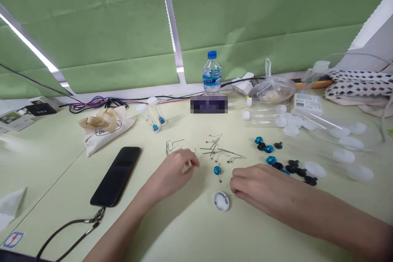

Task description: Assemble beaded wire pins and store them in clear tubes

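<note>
My left hand (179, 168) hovers over the table, fingers curled and thumb meeting index finger; whether anything sits in the pinch is too small to tell. Behind it lie several hex keys (173, 145). In the pinch of my right hand (258, 184) is a thin metal rod (231, 195), its visible end at the rim of a round white cap (221, 201). That cap holds tiny dark pieces. Between my hands lies a blue metallic knob (217, 170) beside a wire with a red tip (220, 178). Beyond are several bent metal wires (221, 151).
At right lie blue and black round parts (293, 166), clear tubes (264, 116) and white caps (344, 155). Two capped tubes (156, 116) hold blue parts. A phone (116, 176) with strap and a cloth pouch (106, 131) lie left. A water bottle (211, 75) stands behind.
</note>
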{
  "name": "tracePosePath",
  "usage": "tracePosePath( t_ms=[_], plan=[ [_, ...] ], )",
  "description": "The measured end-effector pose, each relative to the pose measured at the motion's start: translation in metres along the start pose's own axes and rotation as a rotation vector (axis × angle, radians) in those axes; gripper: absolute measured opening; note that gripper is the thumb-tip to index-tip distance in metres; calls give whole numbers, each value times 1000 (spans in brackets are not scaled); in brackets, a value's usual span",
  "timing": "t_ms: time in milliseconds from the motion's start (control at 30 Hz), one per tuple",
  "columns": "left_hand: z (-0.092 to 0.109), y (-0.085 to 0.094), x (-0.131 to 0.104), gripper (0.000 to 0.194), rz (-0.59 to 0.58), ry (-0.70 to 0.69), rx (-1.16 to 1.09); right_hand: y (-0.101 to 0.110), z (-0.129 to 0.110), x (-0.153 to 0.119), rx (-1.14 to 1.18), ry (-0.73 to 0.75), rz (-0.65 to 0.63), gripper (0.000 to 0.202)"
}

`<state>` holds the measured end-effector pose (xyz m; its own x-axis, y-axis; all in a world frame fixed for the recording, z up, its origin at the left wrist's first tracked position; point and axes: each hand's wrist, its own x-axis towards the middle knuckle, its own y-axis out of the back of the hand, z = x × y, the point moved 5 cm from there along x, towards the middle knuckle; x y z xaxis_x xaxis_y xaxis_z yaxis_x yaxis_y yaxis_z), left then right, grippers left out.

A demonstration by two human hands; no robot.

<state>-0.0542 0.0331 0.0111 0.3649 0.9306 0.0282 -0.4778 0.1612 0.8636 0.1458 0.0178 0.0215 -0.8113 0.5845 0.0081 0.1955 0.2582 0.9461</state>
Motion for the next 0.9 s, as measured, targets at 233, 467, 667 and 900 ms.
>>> tracePosePath(
  t_ms=[233,467,667,900],
  plan=[
    [17,-27,-12,36,-233,-10,-289,-19,-11,0,-1,101,1,18],
    [29,-52,-11,35,-168,42,-345,-23,-25,9,-40,147,-80,16],
    [29,-53,-11,31,-147,45,-405,-19,-24,12,-12,109,-90,14],
    [29,-59,-12,24,-138,76,-425,-22,-17,10,-38,76,-138,13]
  ],
)
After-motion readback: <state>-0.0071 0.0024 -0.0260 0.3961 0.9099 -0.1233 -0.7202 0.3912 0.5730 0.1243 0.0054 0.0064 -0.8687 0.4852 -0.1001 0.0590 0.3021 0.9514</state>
